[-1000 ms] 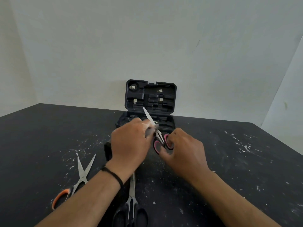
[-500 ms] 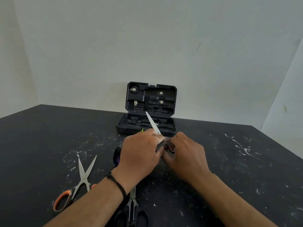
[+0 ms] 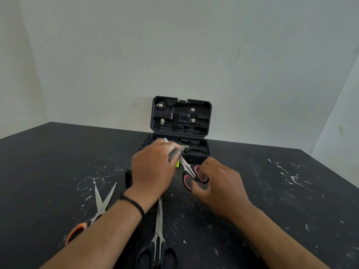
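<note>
My right hand (image 3: 219, 185) grips the black-and-pink handles of a pair of scissors (image 3: 187, 171), fingers through the loops. The steel blades point up and left toward an open case. My left hand (image 3: 153, 169) is curled round a blurred grey tool (image 3: 173, 153) that lies across the blades near their tip. The blade tip is mostly hidden behind my left fingers. A small yellow-green bit (image 3: 177, 163) shows just under the blades.
An open dark tool case (image 3: 180, 129) stands at the back against the wall. Orange-handled scissors (image 3: 97, 208) lie open at left, black-handled scissors (image 3: 159, 239) lie between my forearms. A dark object (image 3: 128, 177) sits under my left hand. The black table (image 3: 291, 191) is speckled white.
The scissors' blades have tipped lower and to the left. My left hand has slid up toward the tip, and my right hand has drawn to the right, showing the pink handles again.
</note>
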